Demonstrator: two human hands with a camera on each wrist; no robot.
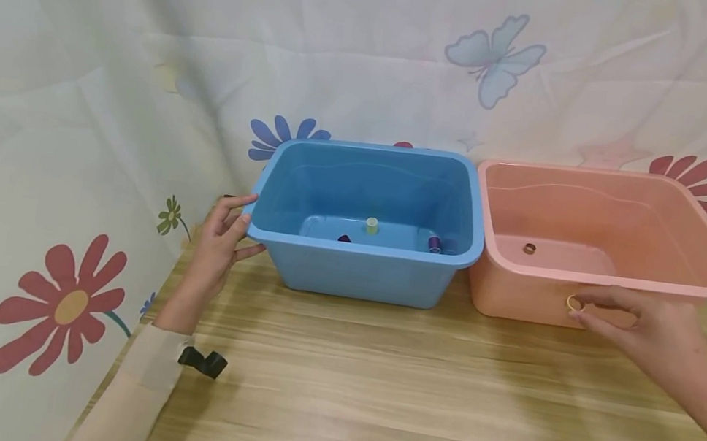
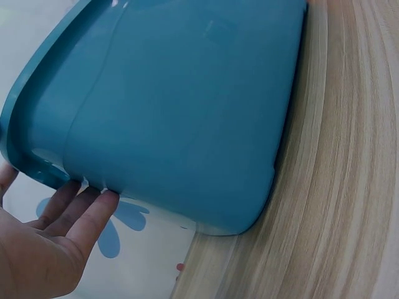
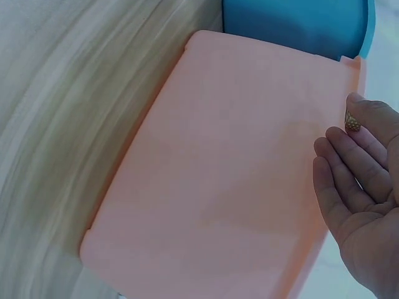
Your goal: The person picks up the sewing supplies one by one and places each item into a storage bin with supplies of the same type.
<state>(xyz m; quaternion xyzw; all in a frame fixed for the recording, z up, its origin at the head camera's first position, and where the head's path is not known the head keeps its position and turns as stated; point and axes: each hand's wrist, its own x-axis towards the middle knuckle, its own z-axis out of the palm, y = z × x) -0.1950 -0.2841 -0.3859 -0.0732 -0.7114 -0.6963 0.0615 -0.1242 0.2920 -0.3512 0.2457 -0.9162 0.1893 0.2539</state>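
My left hand (image 1: 219, 237) holds the left rim of the blue plastic tub (image 1: 360, 274). In the left wrist view several fingers (image 2: 93, 224) reach under the rim, their tips at the outer wall. In front of the pink plastic tub (image 1: 516, 296), just below its front rim, my right hand (image 1: 651, 331) pinches a gold ring (image 1: 575, 304) between thumb and index finger. The ring's textured gold face (image 3: 353, 122) shows in the right wrist view. Another ring (image 1: 529, 249), darker, lies on the pink tub's floor.
Inside the blue tub are a pale thread spool (image 1: 372, 226), a purple spool (image 1: 434, 244) and a dark red item (image 1: 344, 238), partly hidden by the front rim. Both tubs stand side by side on a wood-grain table (image 1: 373, 385), before a flower-printed curtain (image 1: 374, 54).
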